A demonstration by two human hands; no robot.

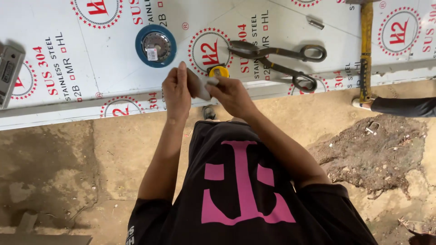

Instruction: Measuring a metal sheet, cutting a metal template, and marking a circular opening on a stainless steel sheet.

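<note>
Above a dirt floor [113, 154], seen from a head camera looking down, two bare hands meet in front of a black shirt with a large pink shape [245, 186] printed on it. Left hand [177, 93] stands upright with fingers together, closed around one side of a small flat grey piece [201, 86]. Right hand [231, 93] pinches the other side of the same piece between thumb and fingertips. Both grips are narrow and closed on it. What the piece is made of cannot be told.

Beyond the hands lies a large white metal sheet [68, 27] covered in protective film with red round marks and lettering. On the sheet, just past the fingertips, sits a small yellow tape measure [219, 71], partly hidden by the hands. Up and to the left of the hands rests a blue round disc with a silvery centre [156, 45]. To the right lie big dark metal shears [281, 61], blades pointing left, handle loops to the right. Farther right, a hammer with a yellow-brown handle [366, 50] lies along the sheet. A grey tool [8, 72] shows at the far left edge.

At the right edge, another person's dark sleeve [404, 106] reaches in near the hammer. A patch of dark loose soil [377, 154] sits on the floor below it.
</note>
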